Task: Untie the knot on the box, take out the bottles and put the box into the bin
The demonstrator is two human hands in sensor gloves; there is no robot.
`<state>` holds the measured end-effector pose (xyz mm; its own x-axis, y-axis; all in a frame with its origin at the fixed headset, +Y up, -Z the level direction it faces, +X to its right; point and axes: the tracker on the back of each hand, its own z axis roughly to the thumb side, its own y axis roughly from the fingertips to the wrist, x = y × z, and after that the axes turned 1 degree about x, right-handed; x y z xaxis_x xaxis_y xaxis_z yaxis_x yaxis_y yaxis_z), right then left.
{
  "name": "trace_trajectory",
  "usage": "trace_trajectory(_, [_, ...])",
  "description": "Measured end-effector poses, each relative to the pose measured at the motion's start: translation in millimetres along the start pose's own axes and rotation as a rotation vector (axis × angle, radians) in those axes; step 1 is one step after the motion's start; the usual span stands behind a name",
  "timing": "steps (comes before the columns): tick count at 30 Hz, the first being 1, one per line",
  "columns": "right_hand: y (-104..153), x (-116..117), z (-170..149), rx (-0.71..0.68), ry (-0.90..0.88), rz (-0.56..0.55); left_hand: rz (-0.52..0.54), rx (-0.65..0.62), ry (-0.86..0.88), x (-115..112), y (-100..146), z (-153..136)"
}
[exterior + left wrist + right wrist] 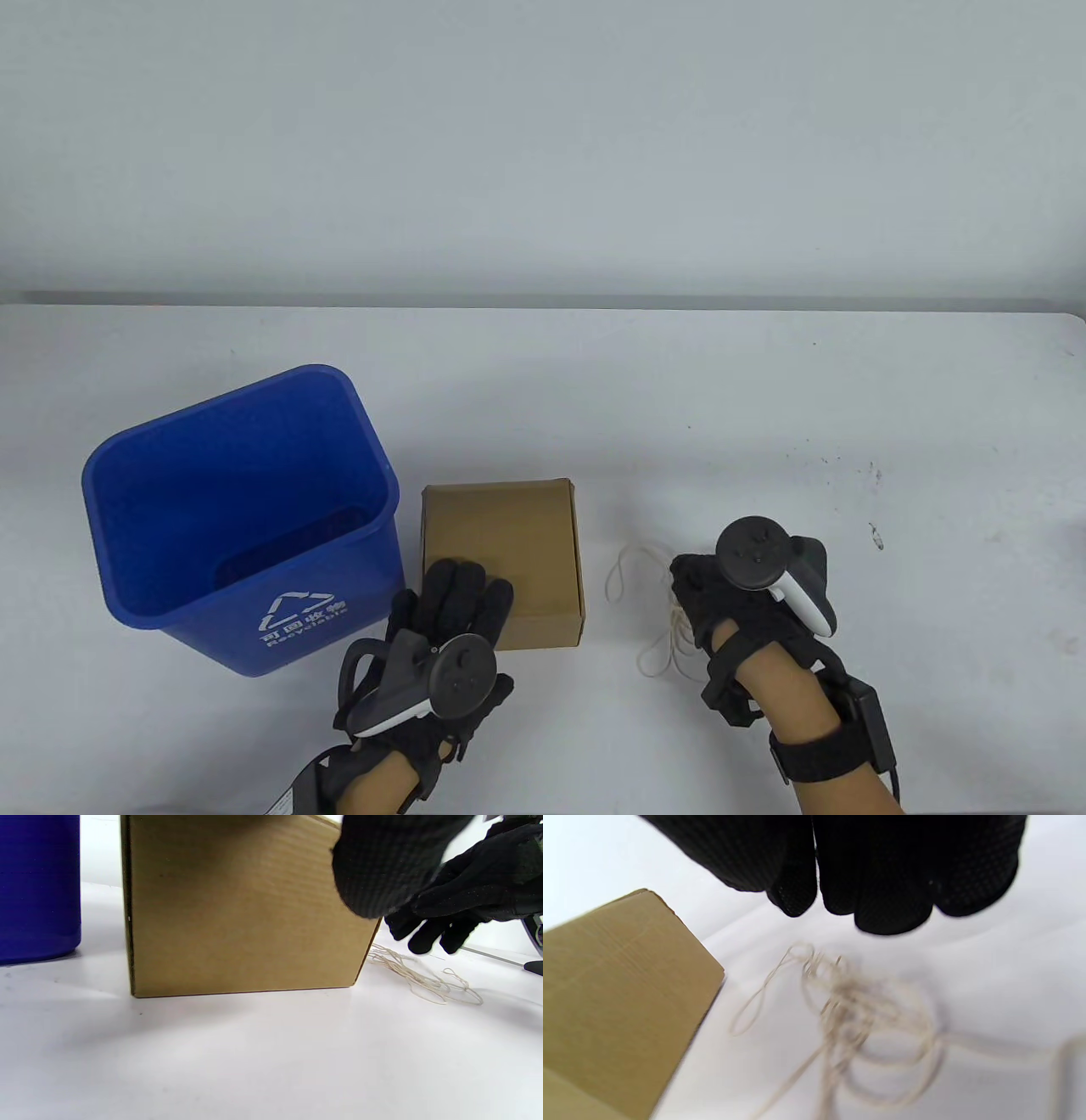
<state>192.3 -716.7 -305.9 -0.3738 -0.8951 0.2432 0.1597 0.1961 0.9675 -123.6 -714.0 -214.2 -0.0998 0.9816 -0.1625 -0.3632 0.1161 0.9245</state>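
The box (502, 560) sits closed on the table (679, 390), near the front edge, just right of the bin (242, 518). It is close to square from above; its slightly longer side runs front to back, and its near face points at 6 o'clock towards the person. The bin stands upright at the box's 9 o'clock, mouth up, its printed face towards the person, with a narrow gap between the two.

The left hand (441, 632) comes in from 6 o'clock. Its fingers (462, 590) lie fairly straight over the box's near top edge, resting on the lid without curling round it.

The string (653, 611) lies loose on the table at the box's 3 o'clock, a tangle of pale loops off the box, with one loop reaching towards the box. The right hand (747, 603) is over the tangle's right side. In the right wrist view its fingers (891, 878) hang together just above the string, loosely bent, with nothing held.
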Motion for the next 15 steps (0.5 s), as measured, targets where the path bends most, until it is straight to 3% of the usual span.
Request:
trace_trajectory(2, [-2.1, -0.1, 0.9, -0.027, 0.161, 0.016, -0.001, 0.0, 0.0, 0.1, 0.0, 0.1])
trace_trajectory(9, [-21.1, 19.7, -8.6, -0.049, 0.44, 0.222, -0.002, 0.0, 0.0, 0.3, 0.0, 0.2])
trace_trajectory(12, [-23.3, 29.2, -11.8, -0.025, 0.422, 0.361, -0.003, -0.001, 0.001, 0.4, -0.1, 0.2])
trace_trajectory(15, [-21.9, 31.5, -10.0, -0.04, 0.396, 0.393, -0.005, 0.0, 0.0, 0.4, -0.3, 0.2])
